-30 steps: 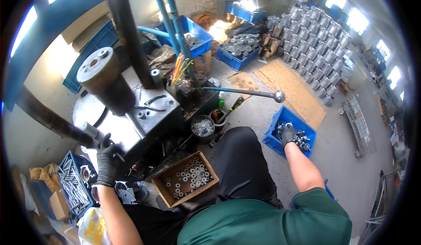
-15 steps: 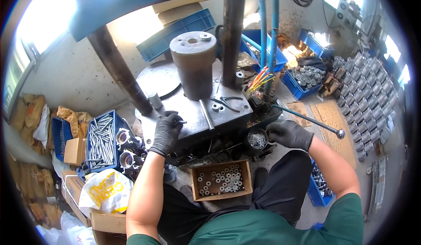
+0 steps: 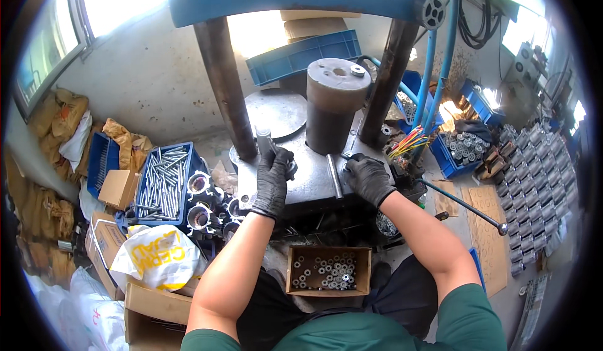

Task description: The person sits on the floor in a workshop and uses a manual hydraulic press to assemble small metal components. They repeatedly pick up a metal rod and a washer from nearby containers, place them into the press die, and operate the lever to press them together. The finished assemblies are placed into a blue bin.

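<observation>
My left hand [image 3: 274, 178], in a dark grey glove, is curled over the left side of the steel press table [image 3: 301, 194]. Its fingertips meet a short metal cylinder [image 3: 264, 129]; what lies inside the fingers is hidden. My right hand [image 3: 370, 180], gloved too, is closed over the pliers [image 3: 346, 156] on the table's right side and covers most of them. Between both hands lies a steel rod [image 3: 334, 176]. Behind it stands a thick steel cylinder [image 3: 336, 112] with a small ring [image 3: 357, 70] on top.
Posts [image 3: 227, 93] of the blue press frame [image 3: 295, 2] rise behind the table. At left stands a blue crate [image 3: 190, 162] of metal shafts. A cardboard box [image 3: 328, 292] with small round parts sits between my legs. A lever with a ball end [image 3: 502, 228] juts out at right.
My right hand has moved from beside the cup of small parts onto the pliers. My left hand has reached forward to the short cylinder. The whole view has shifted.
</observation>
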{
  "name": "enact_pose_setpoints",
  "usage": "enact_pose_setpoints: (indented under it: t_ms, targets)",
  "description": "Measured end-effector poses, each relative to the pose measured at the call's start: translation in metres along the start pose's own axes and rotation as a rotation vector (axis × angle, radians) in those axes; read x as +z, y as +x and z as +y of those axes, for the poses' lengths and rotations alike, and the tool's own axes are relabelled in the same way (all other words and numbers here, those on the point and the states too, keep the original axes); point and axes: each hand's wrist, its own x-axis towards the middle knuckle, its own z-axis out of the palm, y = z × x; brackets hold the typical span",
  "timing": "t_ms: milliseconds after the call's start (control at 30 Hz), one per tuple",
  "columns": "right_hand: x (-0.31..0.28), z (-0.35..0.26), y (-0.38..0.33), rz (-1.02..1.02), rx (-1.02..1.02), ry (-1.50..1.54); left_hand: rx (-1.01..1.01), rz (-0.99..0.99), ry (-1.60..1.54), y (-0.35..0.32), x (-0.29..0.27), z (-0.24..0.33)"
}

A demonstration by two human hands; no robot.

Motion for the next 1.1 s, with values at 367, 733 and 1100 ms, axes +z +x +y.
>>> enact_pose_setpoints:
  t_ms: [367, 733, 1100]
  targets:
    - [-0.072, 0.005, 0.044, 0.643, -0.033, 0.513, -0.441, 0.182, -0.346, 0.009, -0.006, -0.029]
    - [-0.145, 0.013, 0.149, 0.464, 0.138, 0.268, -0.542, 0.06, -0.382, -0.007, 0.011, -0.008]
    - [-0.122, -0.014, -0.007, 0.386, 0.001, 0.497, -0.424, 0.0, -0.338, -0.013, -0.003, -0.007]
